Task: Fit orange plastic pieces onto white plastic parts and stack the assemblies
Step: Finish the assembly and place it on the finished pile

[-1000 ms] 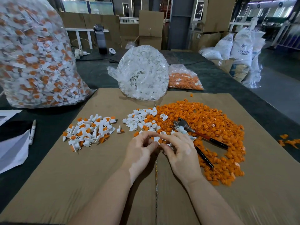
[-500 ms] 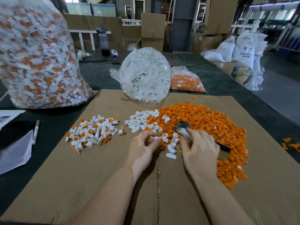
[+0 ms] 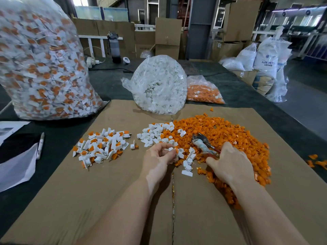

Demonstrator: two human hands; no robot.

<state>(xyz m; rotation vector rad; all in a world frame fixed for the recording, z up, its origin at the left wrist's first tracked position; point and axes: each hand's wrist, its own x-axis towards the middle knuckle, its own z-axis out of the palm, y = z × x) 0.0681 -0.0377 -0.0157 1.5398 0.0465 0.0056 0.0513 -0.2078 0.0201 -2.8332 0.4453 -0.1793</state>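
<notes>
Cardboard (image 3: pixel 106 200) underlies left hand (image 3: pixel 156 160) pinching white part (image 3: pixel 171 149).

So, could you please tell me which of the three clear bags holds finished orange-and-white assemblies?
The big bag at far left; the middle bag holds only white parts, the small right bag mostly orange pieces.

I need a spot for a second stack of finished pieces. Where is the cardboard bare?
Bare brown cardboard sheet lies below the pile of assembled white-and-orange pieces, left of the left hand, and at the near right corner. It is crowded around the loose orange pieces and white parts.
</notes>
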